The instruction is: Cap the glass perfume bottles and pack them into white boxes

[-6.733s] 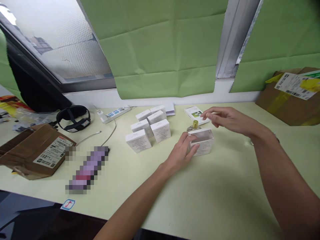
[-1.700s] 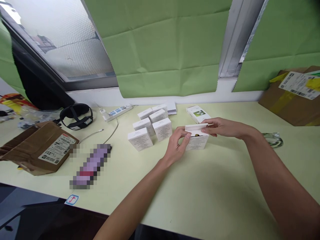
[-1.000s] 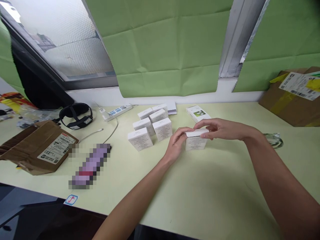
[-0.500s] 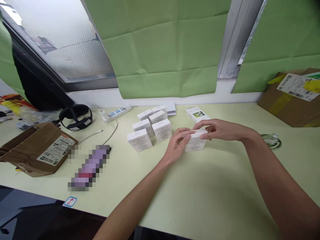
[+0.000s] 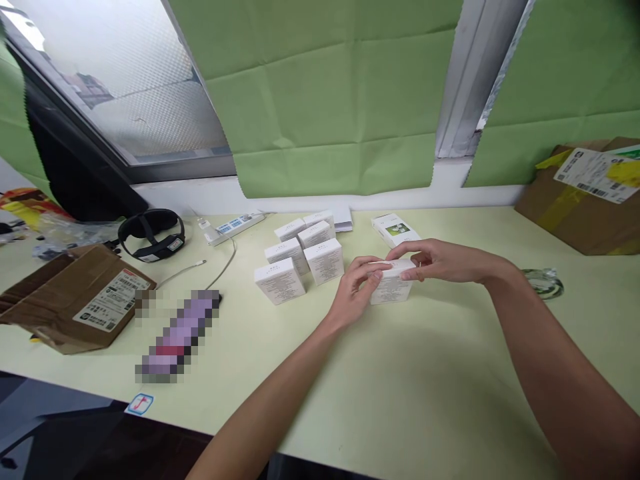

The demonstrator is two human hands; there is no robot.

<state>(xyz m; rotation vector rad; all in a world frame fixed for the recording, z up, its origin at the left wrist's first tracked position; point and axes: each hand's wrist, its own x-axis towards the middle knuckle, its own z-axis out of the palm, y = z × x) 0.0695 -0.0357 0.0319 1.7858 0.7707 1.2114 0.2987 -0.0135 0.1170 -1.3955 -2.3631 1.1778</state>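
Observation:
A small white box (image 5: 391,291) with fine print on its front stands upright on the pale yellow table (image 5: 430,387). My left hand (image 5: 356,287) grips its left side, thumb at the near top edge and fingers over the top. From the right, my right hand (image 5: 430,260) pinches the box's other top corner between thumb and fingers. Parts of the top are hidden by my fingers. To the left, several matching white boxes (image 5: 280,281) stand grouped in rows. Behind the held box lies a white box with a green picture (image 5: 396,231).
An opened cardboard box (image 5: 95,300), a black headset (image 5: 153,237), a power strip (image 5: 233,227) with a cable and a pixelated purple object (image 5: 183,333) are on the left. At right sit a larger cardboard box (image 5: 585,207) and a coiled bundle (image 5: 544,283). Green sheets (image 5: 330,100) hang behind.

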